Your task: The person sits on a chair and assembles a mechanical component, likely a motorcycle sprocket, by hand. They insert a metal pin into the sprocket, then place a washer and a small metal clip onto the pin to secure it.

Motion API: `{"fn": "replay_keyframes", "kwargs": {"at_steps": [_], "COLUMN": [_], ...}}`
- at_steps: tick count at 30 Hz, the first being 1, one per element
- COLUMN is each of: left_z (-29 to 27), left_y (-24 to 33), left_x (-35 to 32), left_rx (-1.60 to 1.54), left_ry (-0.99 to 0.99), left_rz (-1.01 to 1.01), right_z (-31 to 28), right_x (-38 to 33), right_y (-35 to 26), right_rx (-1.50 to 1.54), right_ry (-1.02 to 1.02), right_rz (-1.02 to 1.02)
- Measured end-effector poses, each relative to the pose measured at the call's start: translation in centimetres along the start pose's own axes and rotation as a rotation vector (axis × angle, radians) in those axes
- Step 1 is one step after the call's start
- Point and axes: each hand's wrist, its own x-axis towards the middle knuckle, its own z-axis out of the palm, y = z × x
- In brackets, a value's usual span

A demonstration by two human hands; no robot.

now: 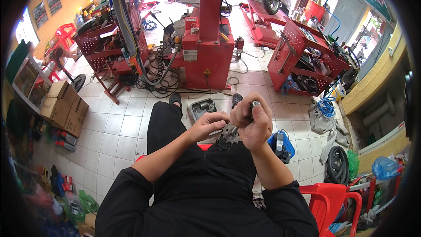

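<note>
Sprocket in your lap

Your left hand (209, 124) pinches the toothed sprocket (229, 134) over your lap, mid-frame. At its 2 o'clock, your right hand (252, 120) is clenched around a screwdriver (245, 116). A grey tray (202, 107) lies on the floor at 11 o'clock.

The right hand (252, 120) hides most of the tool (245, 116) it grips; the sprocket's (229, 135) lower half is hidden behind dark clothing.
</note>
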Motion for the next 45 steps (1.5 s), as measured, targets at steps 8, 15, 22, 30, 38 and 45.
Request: {"fn": "replay_keyframes", "kwargs": {"at_steps": [8,15,22,30,38,45], "left_z": [0.1,-0.4,-0.5,0.0,-0.5,-0.9], "left_y": [0.3,-0.3,-0.6,0.5,-0.6,-0.4], "left_x": [0.0,0.1,0.2,0.0,0.2,0.1], "left_rx": [-0.02,-0.039,-0.072,-0.039,0.016,-0.043], "left_ry": [-0.004,0.202,0.177,-0.033,0.06,0.233], "left_rz": [-0.01,0.208,0.072,0.007,0.238,0.119], "right_z": [-0.1,0.4,0.3,-0.5,0.4,-0.3], "right_x": [0.0,0.1,0.1,0.0,0.4,0.1], "right_y": [0.2,0.2,0.4,0.1,-0.1,0.3], "right_rx": [0.028,-0.058,-0.062,0.041,-0.083,-0.033], "right_ry": [-0.004,0.043,0.019,-0.014,0.062,0.04], "right_rz": [-0.004,0.028,0.019,0.008,0.0,0.018]}}
